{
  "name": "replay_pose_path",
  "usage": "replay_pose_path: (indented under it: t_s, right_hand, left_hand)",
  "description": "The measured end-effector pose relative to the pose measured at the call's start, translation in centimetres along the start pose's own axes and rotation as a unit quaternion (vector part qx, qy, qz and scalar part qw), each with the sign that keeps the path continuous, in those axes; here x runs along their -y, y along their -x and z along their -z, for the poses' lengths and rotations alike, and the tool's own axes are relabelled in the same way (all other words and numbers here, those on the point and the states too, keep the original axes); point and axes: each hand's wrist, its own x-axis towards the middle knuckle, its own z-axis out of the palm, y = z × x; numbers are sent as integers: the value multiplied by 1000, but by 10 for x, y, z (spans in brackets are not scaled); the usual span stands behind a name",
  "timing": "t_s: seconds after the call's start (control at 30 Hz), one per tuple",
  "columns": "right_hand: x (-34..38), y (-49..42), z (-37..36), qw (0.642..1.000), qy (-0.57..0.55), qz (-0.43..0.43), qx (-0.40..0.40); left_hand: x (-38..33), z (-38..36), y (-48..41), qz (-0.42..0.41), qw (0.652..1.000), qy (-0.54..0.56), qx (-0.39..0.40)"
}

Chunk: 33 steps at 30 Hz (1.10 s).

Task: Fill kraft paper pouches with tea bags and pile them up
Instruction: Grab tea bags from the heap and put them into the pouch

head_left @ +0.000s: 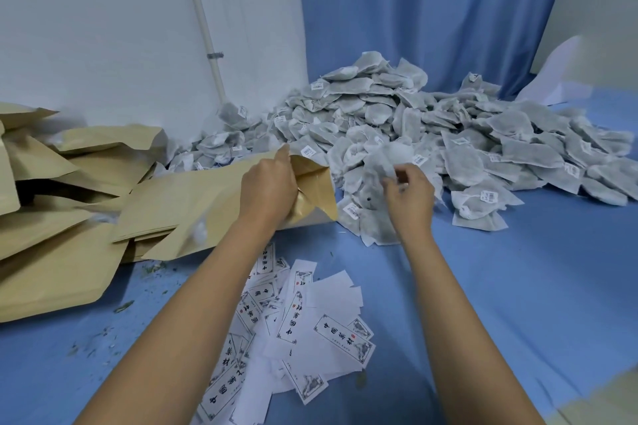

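Observation:
A kraft paper pouch (193,203) lies on the blue surface with its mouth facing right. My left hand (267,188) grips the upper lip of that mouth and holds it open, showing the shiny lining. My right hand (407,195) pinches a grey tea bag (386,157), blurred, just right of the pouch mouth. Behind it spreads a big heap of tea bags (448,134) with small white tags. More kraft pouches (58,197) are piled at the left.
Several printed white labels (297,331) lie scattered near the front between my forearms. A white wall with a pipe (203,21) and a blue curtain (431,10) close the back. Tea crumbs dot the blue surface (518,286).

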Motion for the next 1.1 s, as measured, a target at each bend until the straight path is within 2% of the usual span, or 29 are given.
replay_pose_path:
  t_s: [0.03, 0.1, 0.17, 0.23, 0.37, 0.43, 0.47, 0.53, 0.63, 0.7, 0.73, 0.77, 0.8, 0.83, 0.87, 0.9, 0.93, 1.03, 1.1]
  right_hand:
    - [17, 5, -4, 994, -107, -6, 9]
    - [43, 15, -15, 958, -273, -50, 71]
    - [60, 24, -26, 933, -324, -81, 136]
    - [67, 35, -36, 924, -339, -76, 161]
    - [76, 48, -55, 958, -219, 27, 183]
    - [81, 46, -65, 958, -139, 36, 247]
    - [84, 43, -70, 952, -106, 23, 287]
    - [93, 40, -79, 926, -113, -70, 353]
    - [104, 39, -92, 863, -122, -156, 464]
    - [106, 41, -90, 839, -107, -117, 521]
    - [102, 43, -90, 844, -143, -86, 510]
    - [98, 44, -88, 859, -208, -87, 460]
    - [90, 45, -86, 882, -263, -108, 376]
    - [79, 45, -84, 908, -268, -110, 302]
    - [67, 47, -82, 937, -214, -90, 261]
    - [56, 52, -83, 954, -138, -68, 257]
    - [47, 59, -87, 954, -53, -48, 291]
    - [38, 92, -107, 891, 85, -48, 444]
    - [39, 111, -128, 875, 164, 1, 456]
  left_hand:
    - [0, 0, -1, -1, 1000, 0, 0]
    - [0, 2, -2, 0, 1000, 5, -4]
    - [1, 4, -1, 5, 1000, 18, -13]
    - [4, 8, 1, 16, 999, 30, -25]
    - [10, 16, 4, 40, 997, 42, -41]
    - [10, 19, 6, -2, 999, 30, -22]
    - [6, 18, 9, -40, 999, 4, -1]
    - [-5, 18, 18, -96, 994, -36, 32]
    - [-4, 24, 20, -81, 997, -14, 13]
    - [17, 35, 13, -53, 997, -62, 15]
    - [33, 42, 9, -29, 996, -79, 6]
    - [49, 49, 5, 0, 996, -84, -12]
    - [62, 57, 3, 28, 996, -83, -33]
    - [72, 62, 2, 46, 994, -80, -57]
    - [77, 66, 1, 59, 992, -74, -78]
    - [80, 68, 0, 72, 991, -65, -91]
    - [81, 70, -1, 85, 990, -57, -96]
    - [75, 71, 2, 105, 988, -30, -110]
    - [69, 70, 6, 99, 988, -17, -117]
